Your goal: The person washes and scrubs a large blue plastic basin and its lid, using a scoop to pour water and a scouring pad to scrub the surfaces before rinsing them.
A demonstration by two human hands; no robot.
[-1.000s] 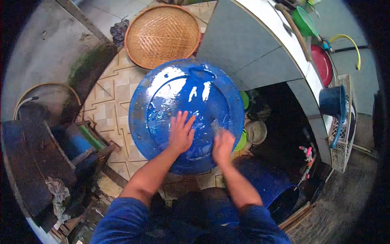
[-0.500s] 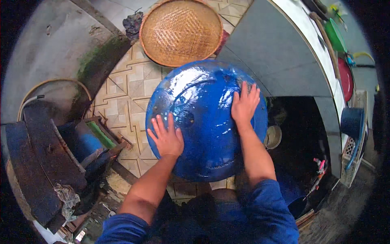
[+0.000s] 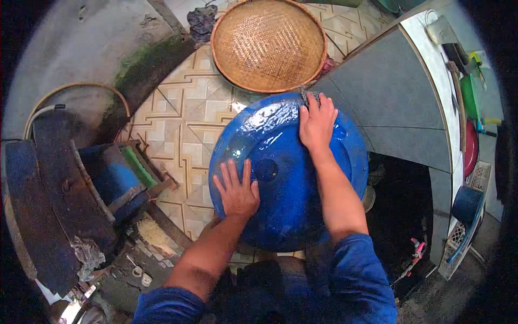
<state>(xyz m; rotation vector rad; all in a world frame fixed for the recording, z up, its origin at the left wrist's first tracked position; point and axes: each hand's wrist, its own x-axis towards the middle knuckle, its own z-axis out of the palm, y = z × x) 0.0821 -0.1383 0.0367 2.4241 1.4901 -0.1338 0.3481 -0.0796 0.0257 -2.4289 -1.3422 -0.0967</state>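
Pressing flat with fingers spread, the left hand (image 3: 236,190) lies palm-down on the wet outer face of the big blue basin (image 3: 280,178), near its lower left edge; nothing is clasped, the open palm only rests on the plastic. The right hand (image 3: 317,123) reaches across to the far upper rim, fingers loosely extended and lying on the surface, with a small dark scrubbing pad (image 3: 309,97) under or just at the fingertips; whether the fingers actually pinch it cannot be told.

Round and shallow, the basin has no real long axis. It is turned with its bottom toward the camera, a small round dimple showing near its middle, and it seems tipped up in front of the person's knees, above the patterned tiled floor (image 3: 178,129).

Beyond its far rim, almost touching it, lies a round woven bamboo tray (image 3: 268,44). To the right rises a grey counter (image 3: 399,102) with a dark opening under it; to the left stands a blue bucket (image 3: 116,175).
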